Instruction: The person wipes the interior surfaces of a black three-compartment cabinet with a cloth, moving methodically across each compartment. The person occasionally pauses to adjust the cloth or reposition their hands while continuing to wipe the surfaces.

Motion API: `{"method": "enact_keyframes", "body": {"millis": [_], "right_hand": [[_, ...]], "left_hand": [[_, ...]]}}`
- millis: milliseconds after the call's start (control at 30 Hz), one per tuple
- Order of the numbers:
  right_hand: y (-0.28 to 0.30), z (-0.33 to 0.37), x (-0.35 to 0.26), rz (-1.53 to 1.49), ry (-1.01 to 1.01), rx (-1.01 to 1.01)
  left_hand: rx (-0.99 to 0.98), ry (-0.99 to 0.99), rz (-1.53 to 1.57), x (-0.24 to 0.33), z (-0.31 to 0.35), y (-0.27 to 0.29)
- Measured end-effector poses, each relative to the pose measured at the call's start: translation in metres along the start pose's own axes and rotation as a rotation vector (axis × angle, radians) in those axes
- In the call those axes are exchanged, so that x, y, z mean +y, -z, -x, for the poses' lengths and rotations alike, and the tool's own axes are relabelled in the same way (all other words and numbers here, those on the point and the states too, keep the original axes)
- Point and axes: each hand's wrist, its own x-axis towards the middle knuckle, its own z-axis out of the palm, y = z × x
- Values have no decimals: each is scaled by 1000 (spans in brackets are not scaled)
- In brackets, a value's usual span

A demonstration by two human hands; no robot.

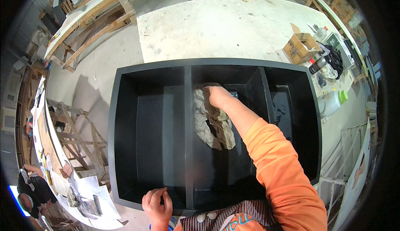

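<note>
A large black open box (188,147), split into three compartments by two dividers, lies in front of me. In its middle compartment is a crumpled grey-beige rag (203,125). My right hand (217,96) is closed on the rag's far end, and the rest of it hangs down toward me over the dark inner panel. My left hand (157,205) is at the box's near left edge, its fingers curled over the rim. Shiny wet-looking patches show on the floor of the right compartment.
Beyond the box stands a pale worktable (216,27). On its right are a cardboard box (301,48), bottles and a black plastic bag (333,60). A green-capped white jug (332,103) is beside the box. At left, papers (93,197) lie on a bench near another person (31,193).
</note>
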Motion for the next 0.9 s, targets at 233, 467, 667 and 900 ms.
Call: {"method": "enact_keyframes", "body": {"millis": [233,467,667,900], "right_hand": [[21,29,-11,144,30,-142],[-23,25,-17,-168,-105,139],[-46,25,-24,-154,-2,272],[-20,6,-27,-81,-15,63]], "left_hand": [[-9,9,7,-1,1,1],[15,9,27,-3,1,-1],[-8,-17,12,-4,1,-1],[0,-8,-17,0,0,-1]]}}
